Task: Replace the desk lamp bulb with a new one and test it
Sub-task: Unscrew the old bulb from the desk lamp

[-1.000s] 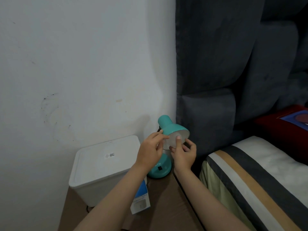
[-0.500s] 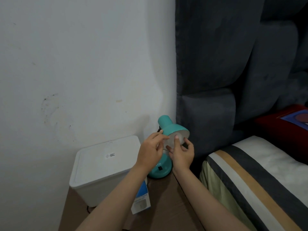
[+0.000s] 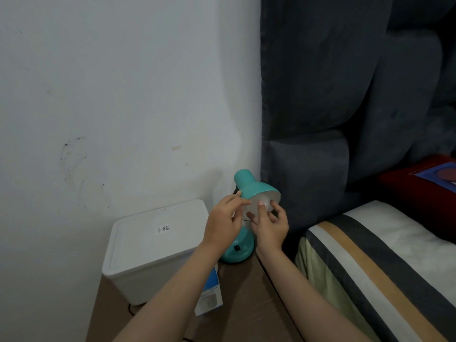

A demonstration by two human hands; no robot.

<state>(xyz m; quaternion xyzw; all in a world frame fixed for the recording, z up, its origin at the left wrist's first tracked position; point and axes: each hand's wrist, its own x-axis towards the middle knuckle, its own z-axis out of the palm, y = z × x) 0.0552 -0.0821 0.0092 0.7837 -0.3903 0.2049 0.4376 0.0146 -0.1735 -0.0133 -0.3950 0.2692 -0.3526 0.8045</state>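
- The white lidded plastic box [image 3: 158,245] sits at the left of the brown wooden bedside table [image 3: 246,304], just beside the lamp; an elbow swinging wide could nudge it, though it looks heavy enough to stay put.
- The blue-and-white cardboard bulb carton [image 3: 209,296] lies partly under the left forearm, so a dragged arm could sweep it off the table.
- The left hand [image 3: 223,219] has its fingers loosely curled, fingertips resting on the rim of the teal metal desk lamp shade [image 3: 254,187]. If it only touches rather than steadies, the shade may swivel on its neck while the bulb is turned.
- The frosted white bulb [image 3: 259,206] sits inside the shade; whether it is the old or new 1, I cannot tell.
- The right hand [image 3: 270,224] is spread, fingertips cupping the bulb. A slack hold could slip, or cross-thread the bulb.
- The round teal lamp base [image 3: 238,250] stands near the table's right edge, so a hard twist could tip it toward the striped bed [image 3: 385,262].
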